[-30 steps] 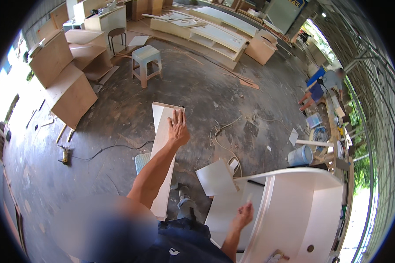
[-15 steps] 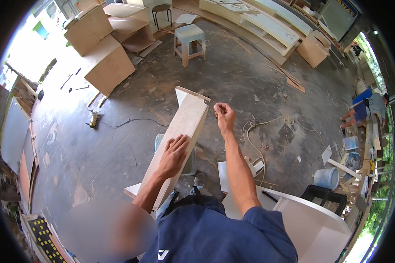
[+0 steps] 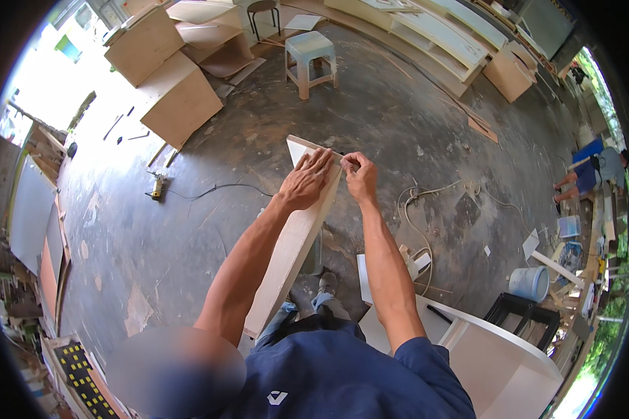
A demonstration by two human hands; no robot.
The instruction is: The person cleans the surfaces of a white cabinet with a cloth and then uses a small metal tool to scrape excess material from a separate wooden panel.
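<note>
A long, narrow plywood piece [image 3: 284, 265] slants away from my body, with a crosswise panel [image 3: 295, 149] at its far end. My left hand [image 3: 306, 183] lies on top near that far end, palm down with the fingers stretched out. Beside the far right corner, my right hand [image 3: 360, 179] is closed in a pinch, its fingertips at the edge of the wood. Whatever the pinch holds is too small to make out. Both forearms reach forward, and the left one covers part of the board.
A yellow power tool [image 3: 157, 186] lies on the floor at left, its dark cord trailing toward the board. Ahead stands a pale plastic stool [image 3: 309, 49]. A white cabinet part [image 3: 500, 353] and black crate [image 3: 497, 307] are at right, near a bucket [image 3: 529, 283]. Another person [image 3: 611, 169] bends far right.
My left hand has slid forward along the board to its far end. The right hand stays by the far corner, its fingertips now meeting the edge. The view has shifted slightly.
</note>
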